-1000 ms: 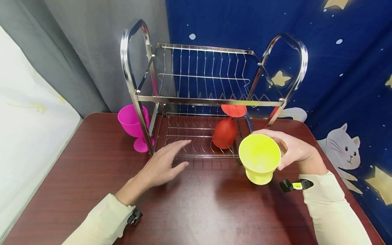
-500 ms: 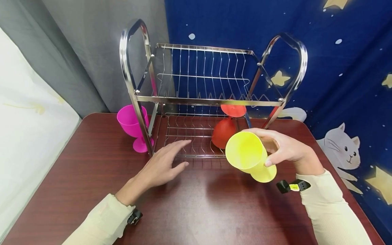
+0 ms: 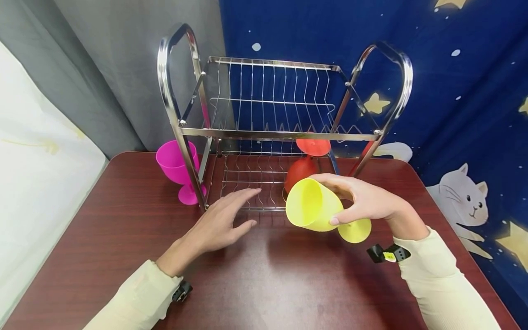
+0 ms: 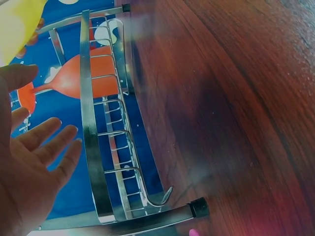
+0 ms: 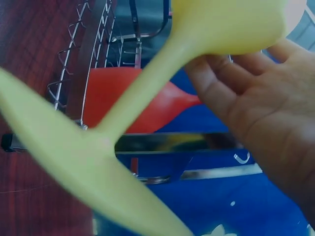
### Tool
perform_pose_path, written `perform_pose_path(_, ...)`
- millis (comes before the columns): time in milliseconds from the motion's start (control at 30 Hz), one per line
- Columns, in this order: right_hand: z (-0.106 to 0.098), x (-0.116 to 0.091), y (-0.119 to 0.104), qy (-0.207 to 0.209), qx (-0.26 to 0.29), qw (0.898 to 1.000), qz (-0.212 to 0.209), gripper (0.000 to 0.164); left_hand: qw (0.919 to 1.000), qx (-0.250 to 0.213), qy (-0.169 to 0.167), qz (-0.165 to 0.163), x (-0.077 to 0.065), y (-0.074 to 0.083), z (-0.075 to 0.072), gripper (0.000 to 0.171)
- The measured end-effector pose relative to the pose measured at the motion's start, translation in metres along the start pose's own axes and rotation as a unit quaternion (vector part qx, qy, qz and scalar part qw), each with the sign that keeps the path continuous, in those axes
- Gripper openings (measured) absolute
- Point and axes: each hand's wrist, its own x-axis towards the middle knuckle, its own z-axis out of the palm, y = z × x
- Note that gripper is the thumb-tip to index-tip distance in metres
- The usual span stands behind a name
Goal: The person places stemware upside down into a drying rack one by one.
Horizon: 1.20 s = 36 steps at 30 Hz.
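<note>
My right hand [image 3: 363,197] grips a yellow goblet [image 3: 326,211] by its bowl, tilted on its side with the mouth to the left and the foot at lower right. In the right wrist view the goblet's stem [image 5: 147,88] and foot fill the foreground. My left hand [image 3: 218,224] hovers with relaxed fingers before the lower tier of the chrome dish rack [image 3: 272,135], holding nothing. Upside down on that tier stands a red goblet [image 3: 300,172], partly hidden behind the yellow one. A magenta goblet [image 3: 173,162] stands upright on the table left of the rack.
The two-tier rack stands on the dark red wooden table [image 3: 255,284], its side posts rising into tall looped handles. Behind it hang a grey curtain [image 3: 119,55] and a blue star-patterned curtain [image 3: 280,27]. White fabric [image 3: 37,151] lines the left side.
My right hand has moved left and tipped the yellow goblet from nearly upright onto its side, its mouth swinging left toward the rack's middle. My left hand has stayed nearly still.
</note>
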Motion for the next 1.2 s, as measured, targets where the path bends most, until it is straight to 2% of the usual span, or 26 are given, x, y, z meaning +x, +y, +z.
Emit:
perform_pose_path(133,0.007,0.002,-0.008,0.023,-0.064,0.996,0.056,0.079,1.0,0.0,0.001,0.003,0.0,0.001,0.0,0.07)
perform_pose_path(233,0.01,0.005,-0.011,0.028,-0.085,0.993,0.071,0.08,1.0,-0.001,0.001,0.005,0.0,0.001,0.001,0.071)
perform_pose_path(500,0.015,0.012,-0.016,0.031,-0.121,0.989,0.076,0.077,0.9999,-0.001,0.003,0.012,0.001,0.002,0.0,0.072)
perform_pose_path(667,0.019,0.016,-0.019,0.036,-0.153,0.985,0.077,0.076,0.9994,0.005,0.011,0.033,0.001,0.003,-0.001,0.072)
perform_pose_path(800,0.022,0.02,-0.021,0.042,-0.196,0.977,0.071,0.077,0.9982,0.012,0.02,0.056,0.002,0.005,-0.002,0.073)
perform_pose_path(967,0.025,0.025,-0.021,0.048,-0.241,0.968,0.056,0.078,0.997,0.019,0.029,0.069,0.002,0.007,-0.003,0.076)
perform_pose_path(1200,0.029,0.035,-0.02,0.051,-0.269,0.96,0.056,0.079,0.9951,0.026,0.053,0.08,0.002,0.009,-0.005,0.086)
